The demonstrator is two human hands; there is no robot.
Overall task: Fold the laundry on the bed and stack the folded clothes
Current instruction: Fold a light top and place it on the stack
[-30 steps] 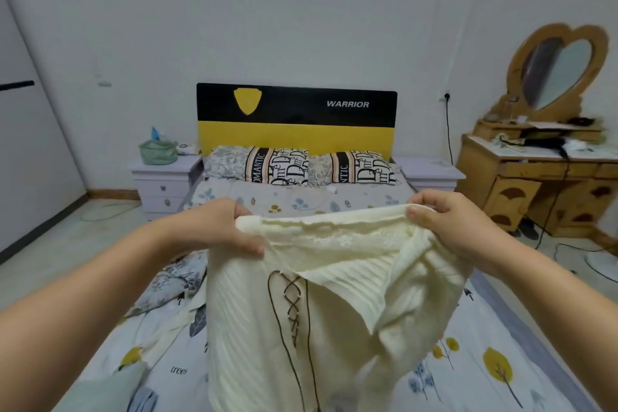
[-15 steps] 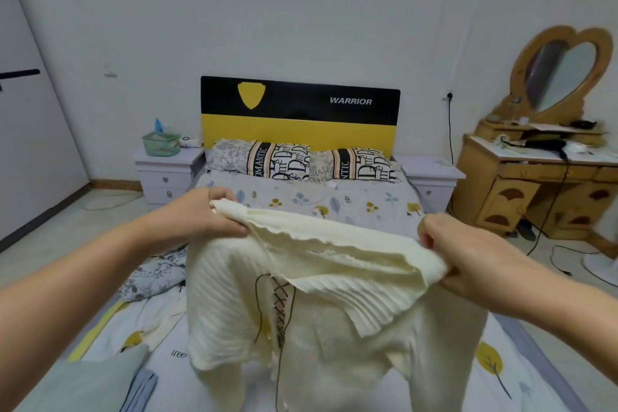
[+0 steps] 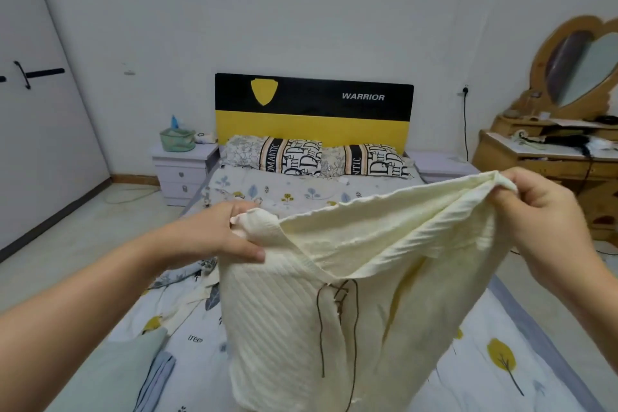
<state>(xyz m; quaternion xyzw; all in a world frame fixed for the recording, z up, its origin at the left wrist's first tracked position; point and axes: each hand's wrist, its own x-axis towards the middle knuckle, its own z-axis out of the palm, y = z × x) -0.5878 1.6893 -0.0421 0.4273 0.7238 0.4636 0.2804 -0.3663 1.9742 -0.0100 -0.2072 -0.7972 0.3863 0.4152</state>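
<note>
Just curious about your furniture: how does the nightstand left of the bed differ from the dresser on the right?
The nightstand is pale lilac and low; the dresser is orange-brown wood and taller. The nightstand carries a green basket; the dresser carries a heart-shaped mirror and clutter. Both have drawers and stand against the back wall.

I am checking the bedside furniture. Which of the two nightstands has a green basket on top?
The nightstand left of the headboard; the green basket stands on it. The other nightstand, right of the bed, has no basket.
</note>
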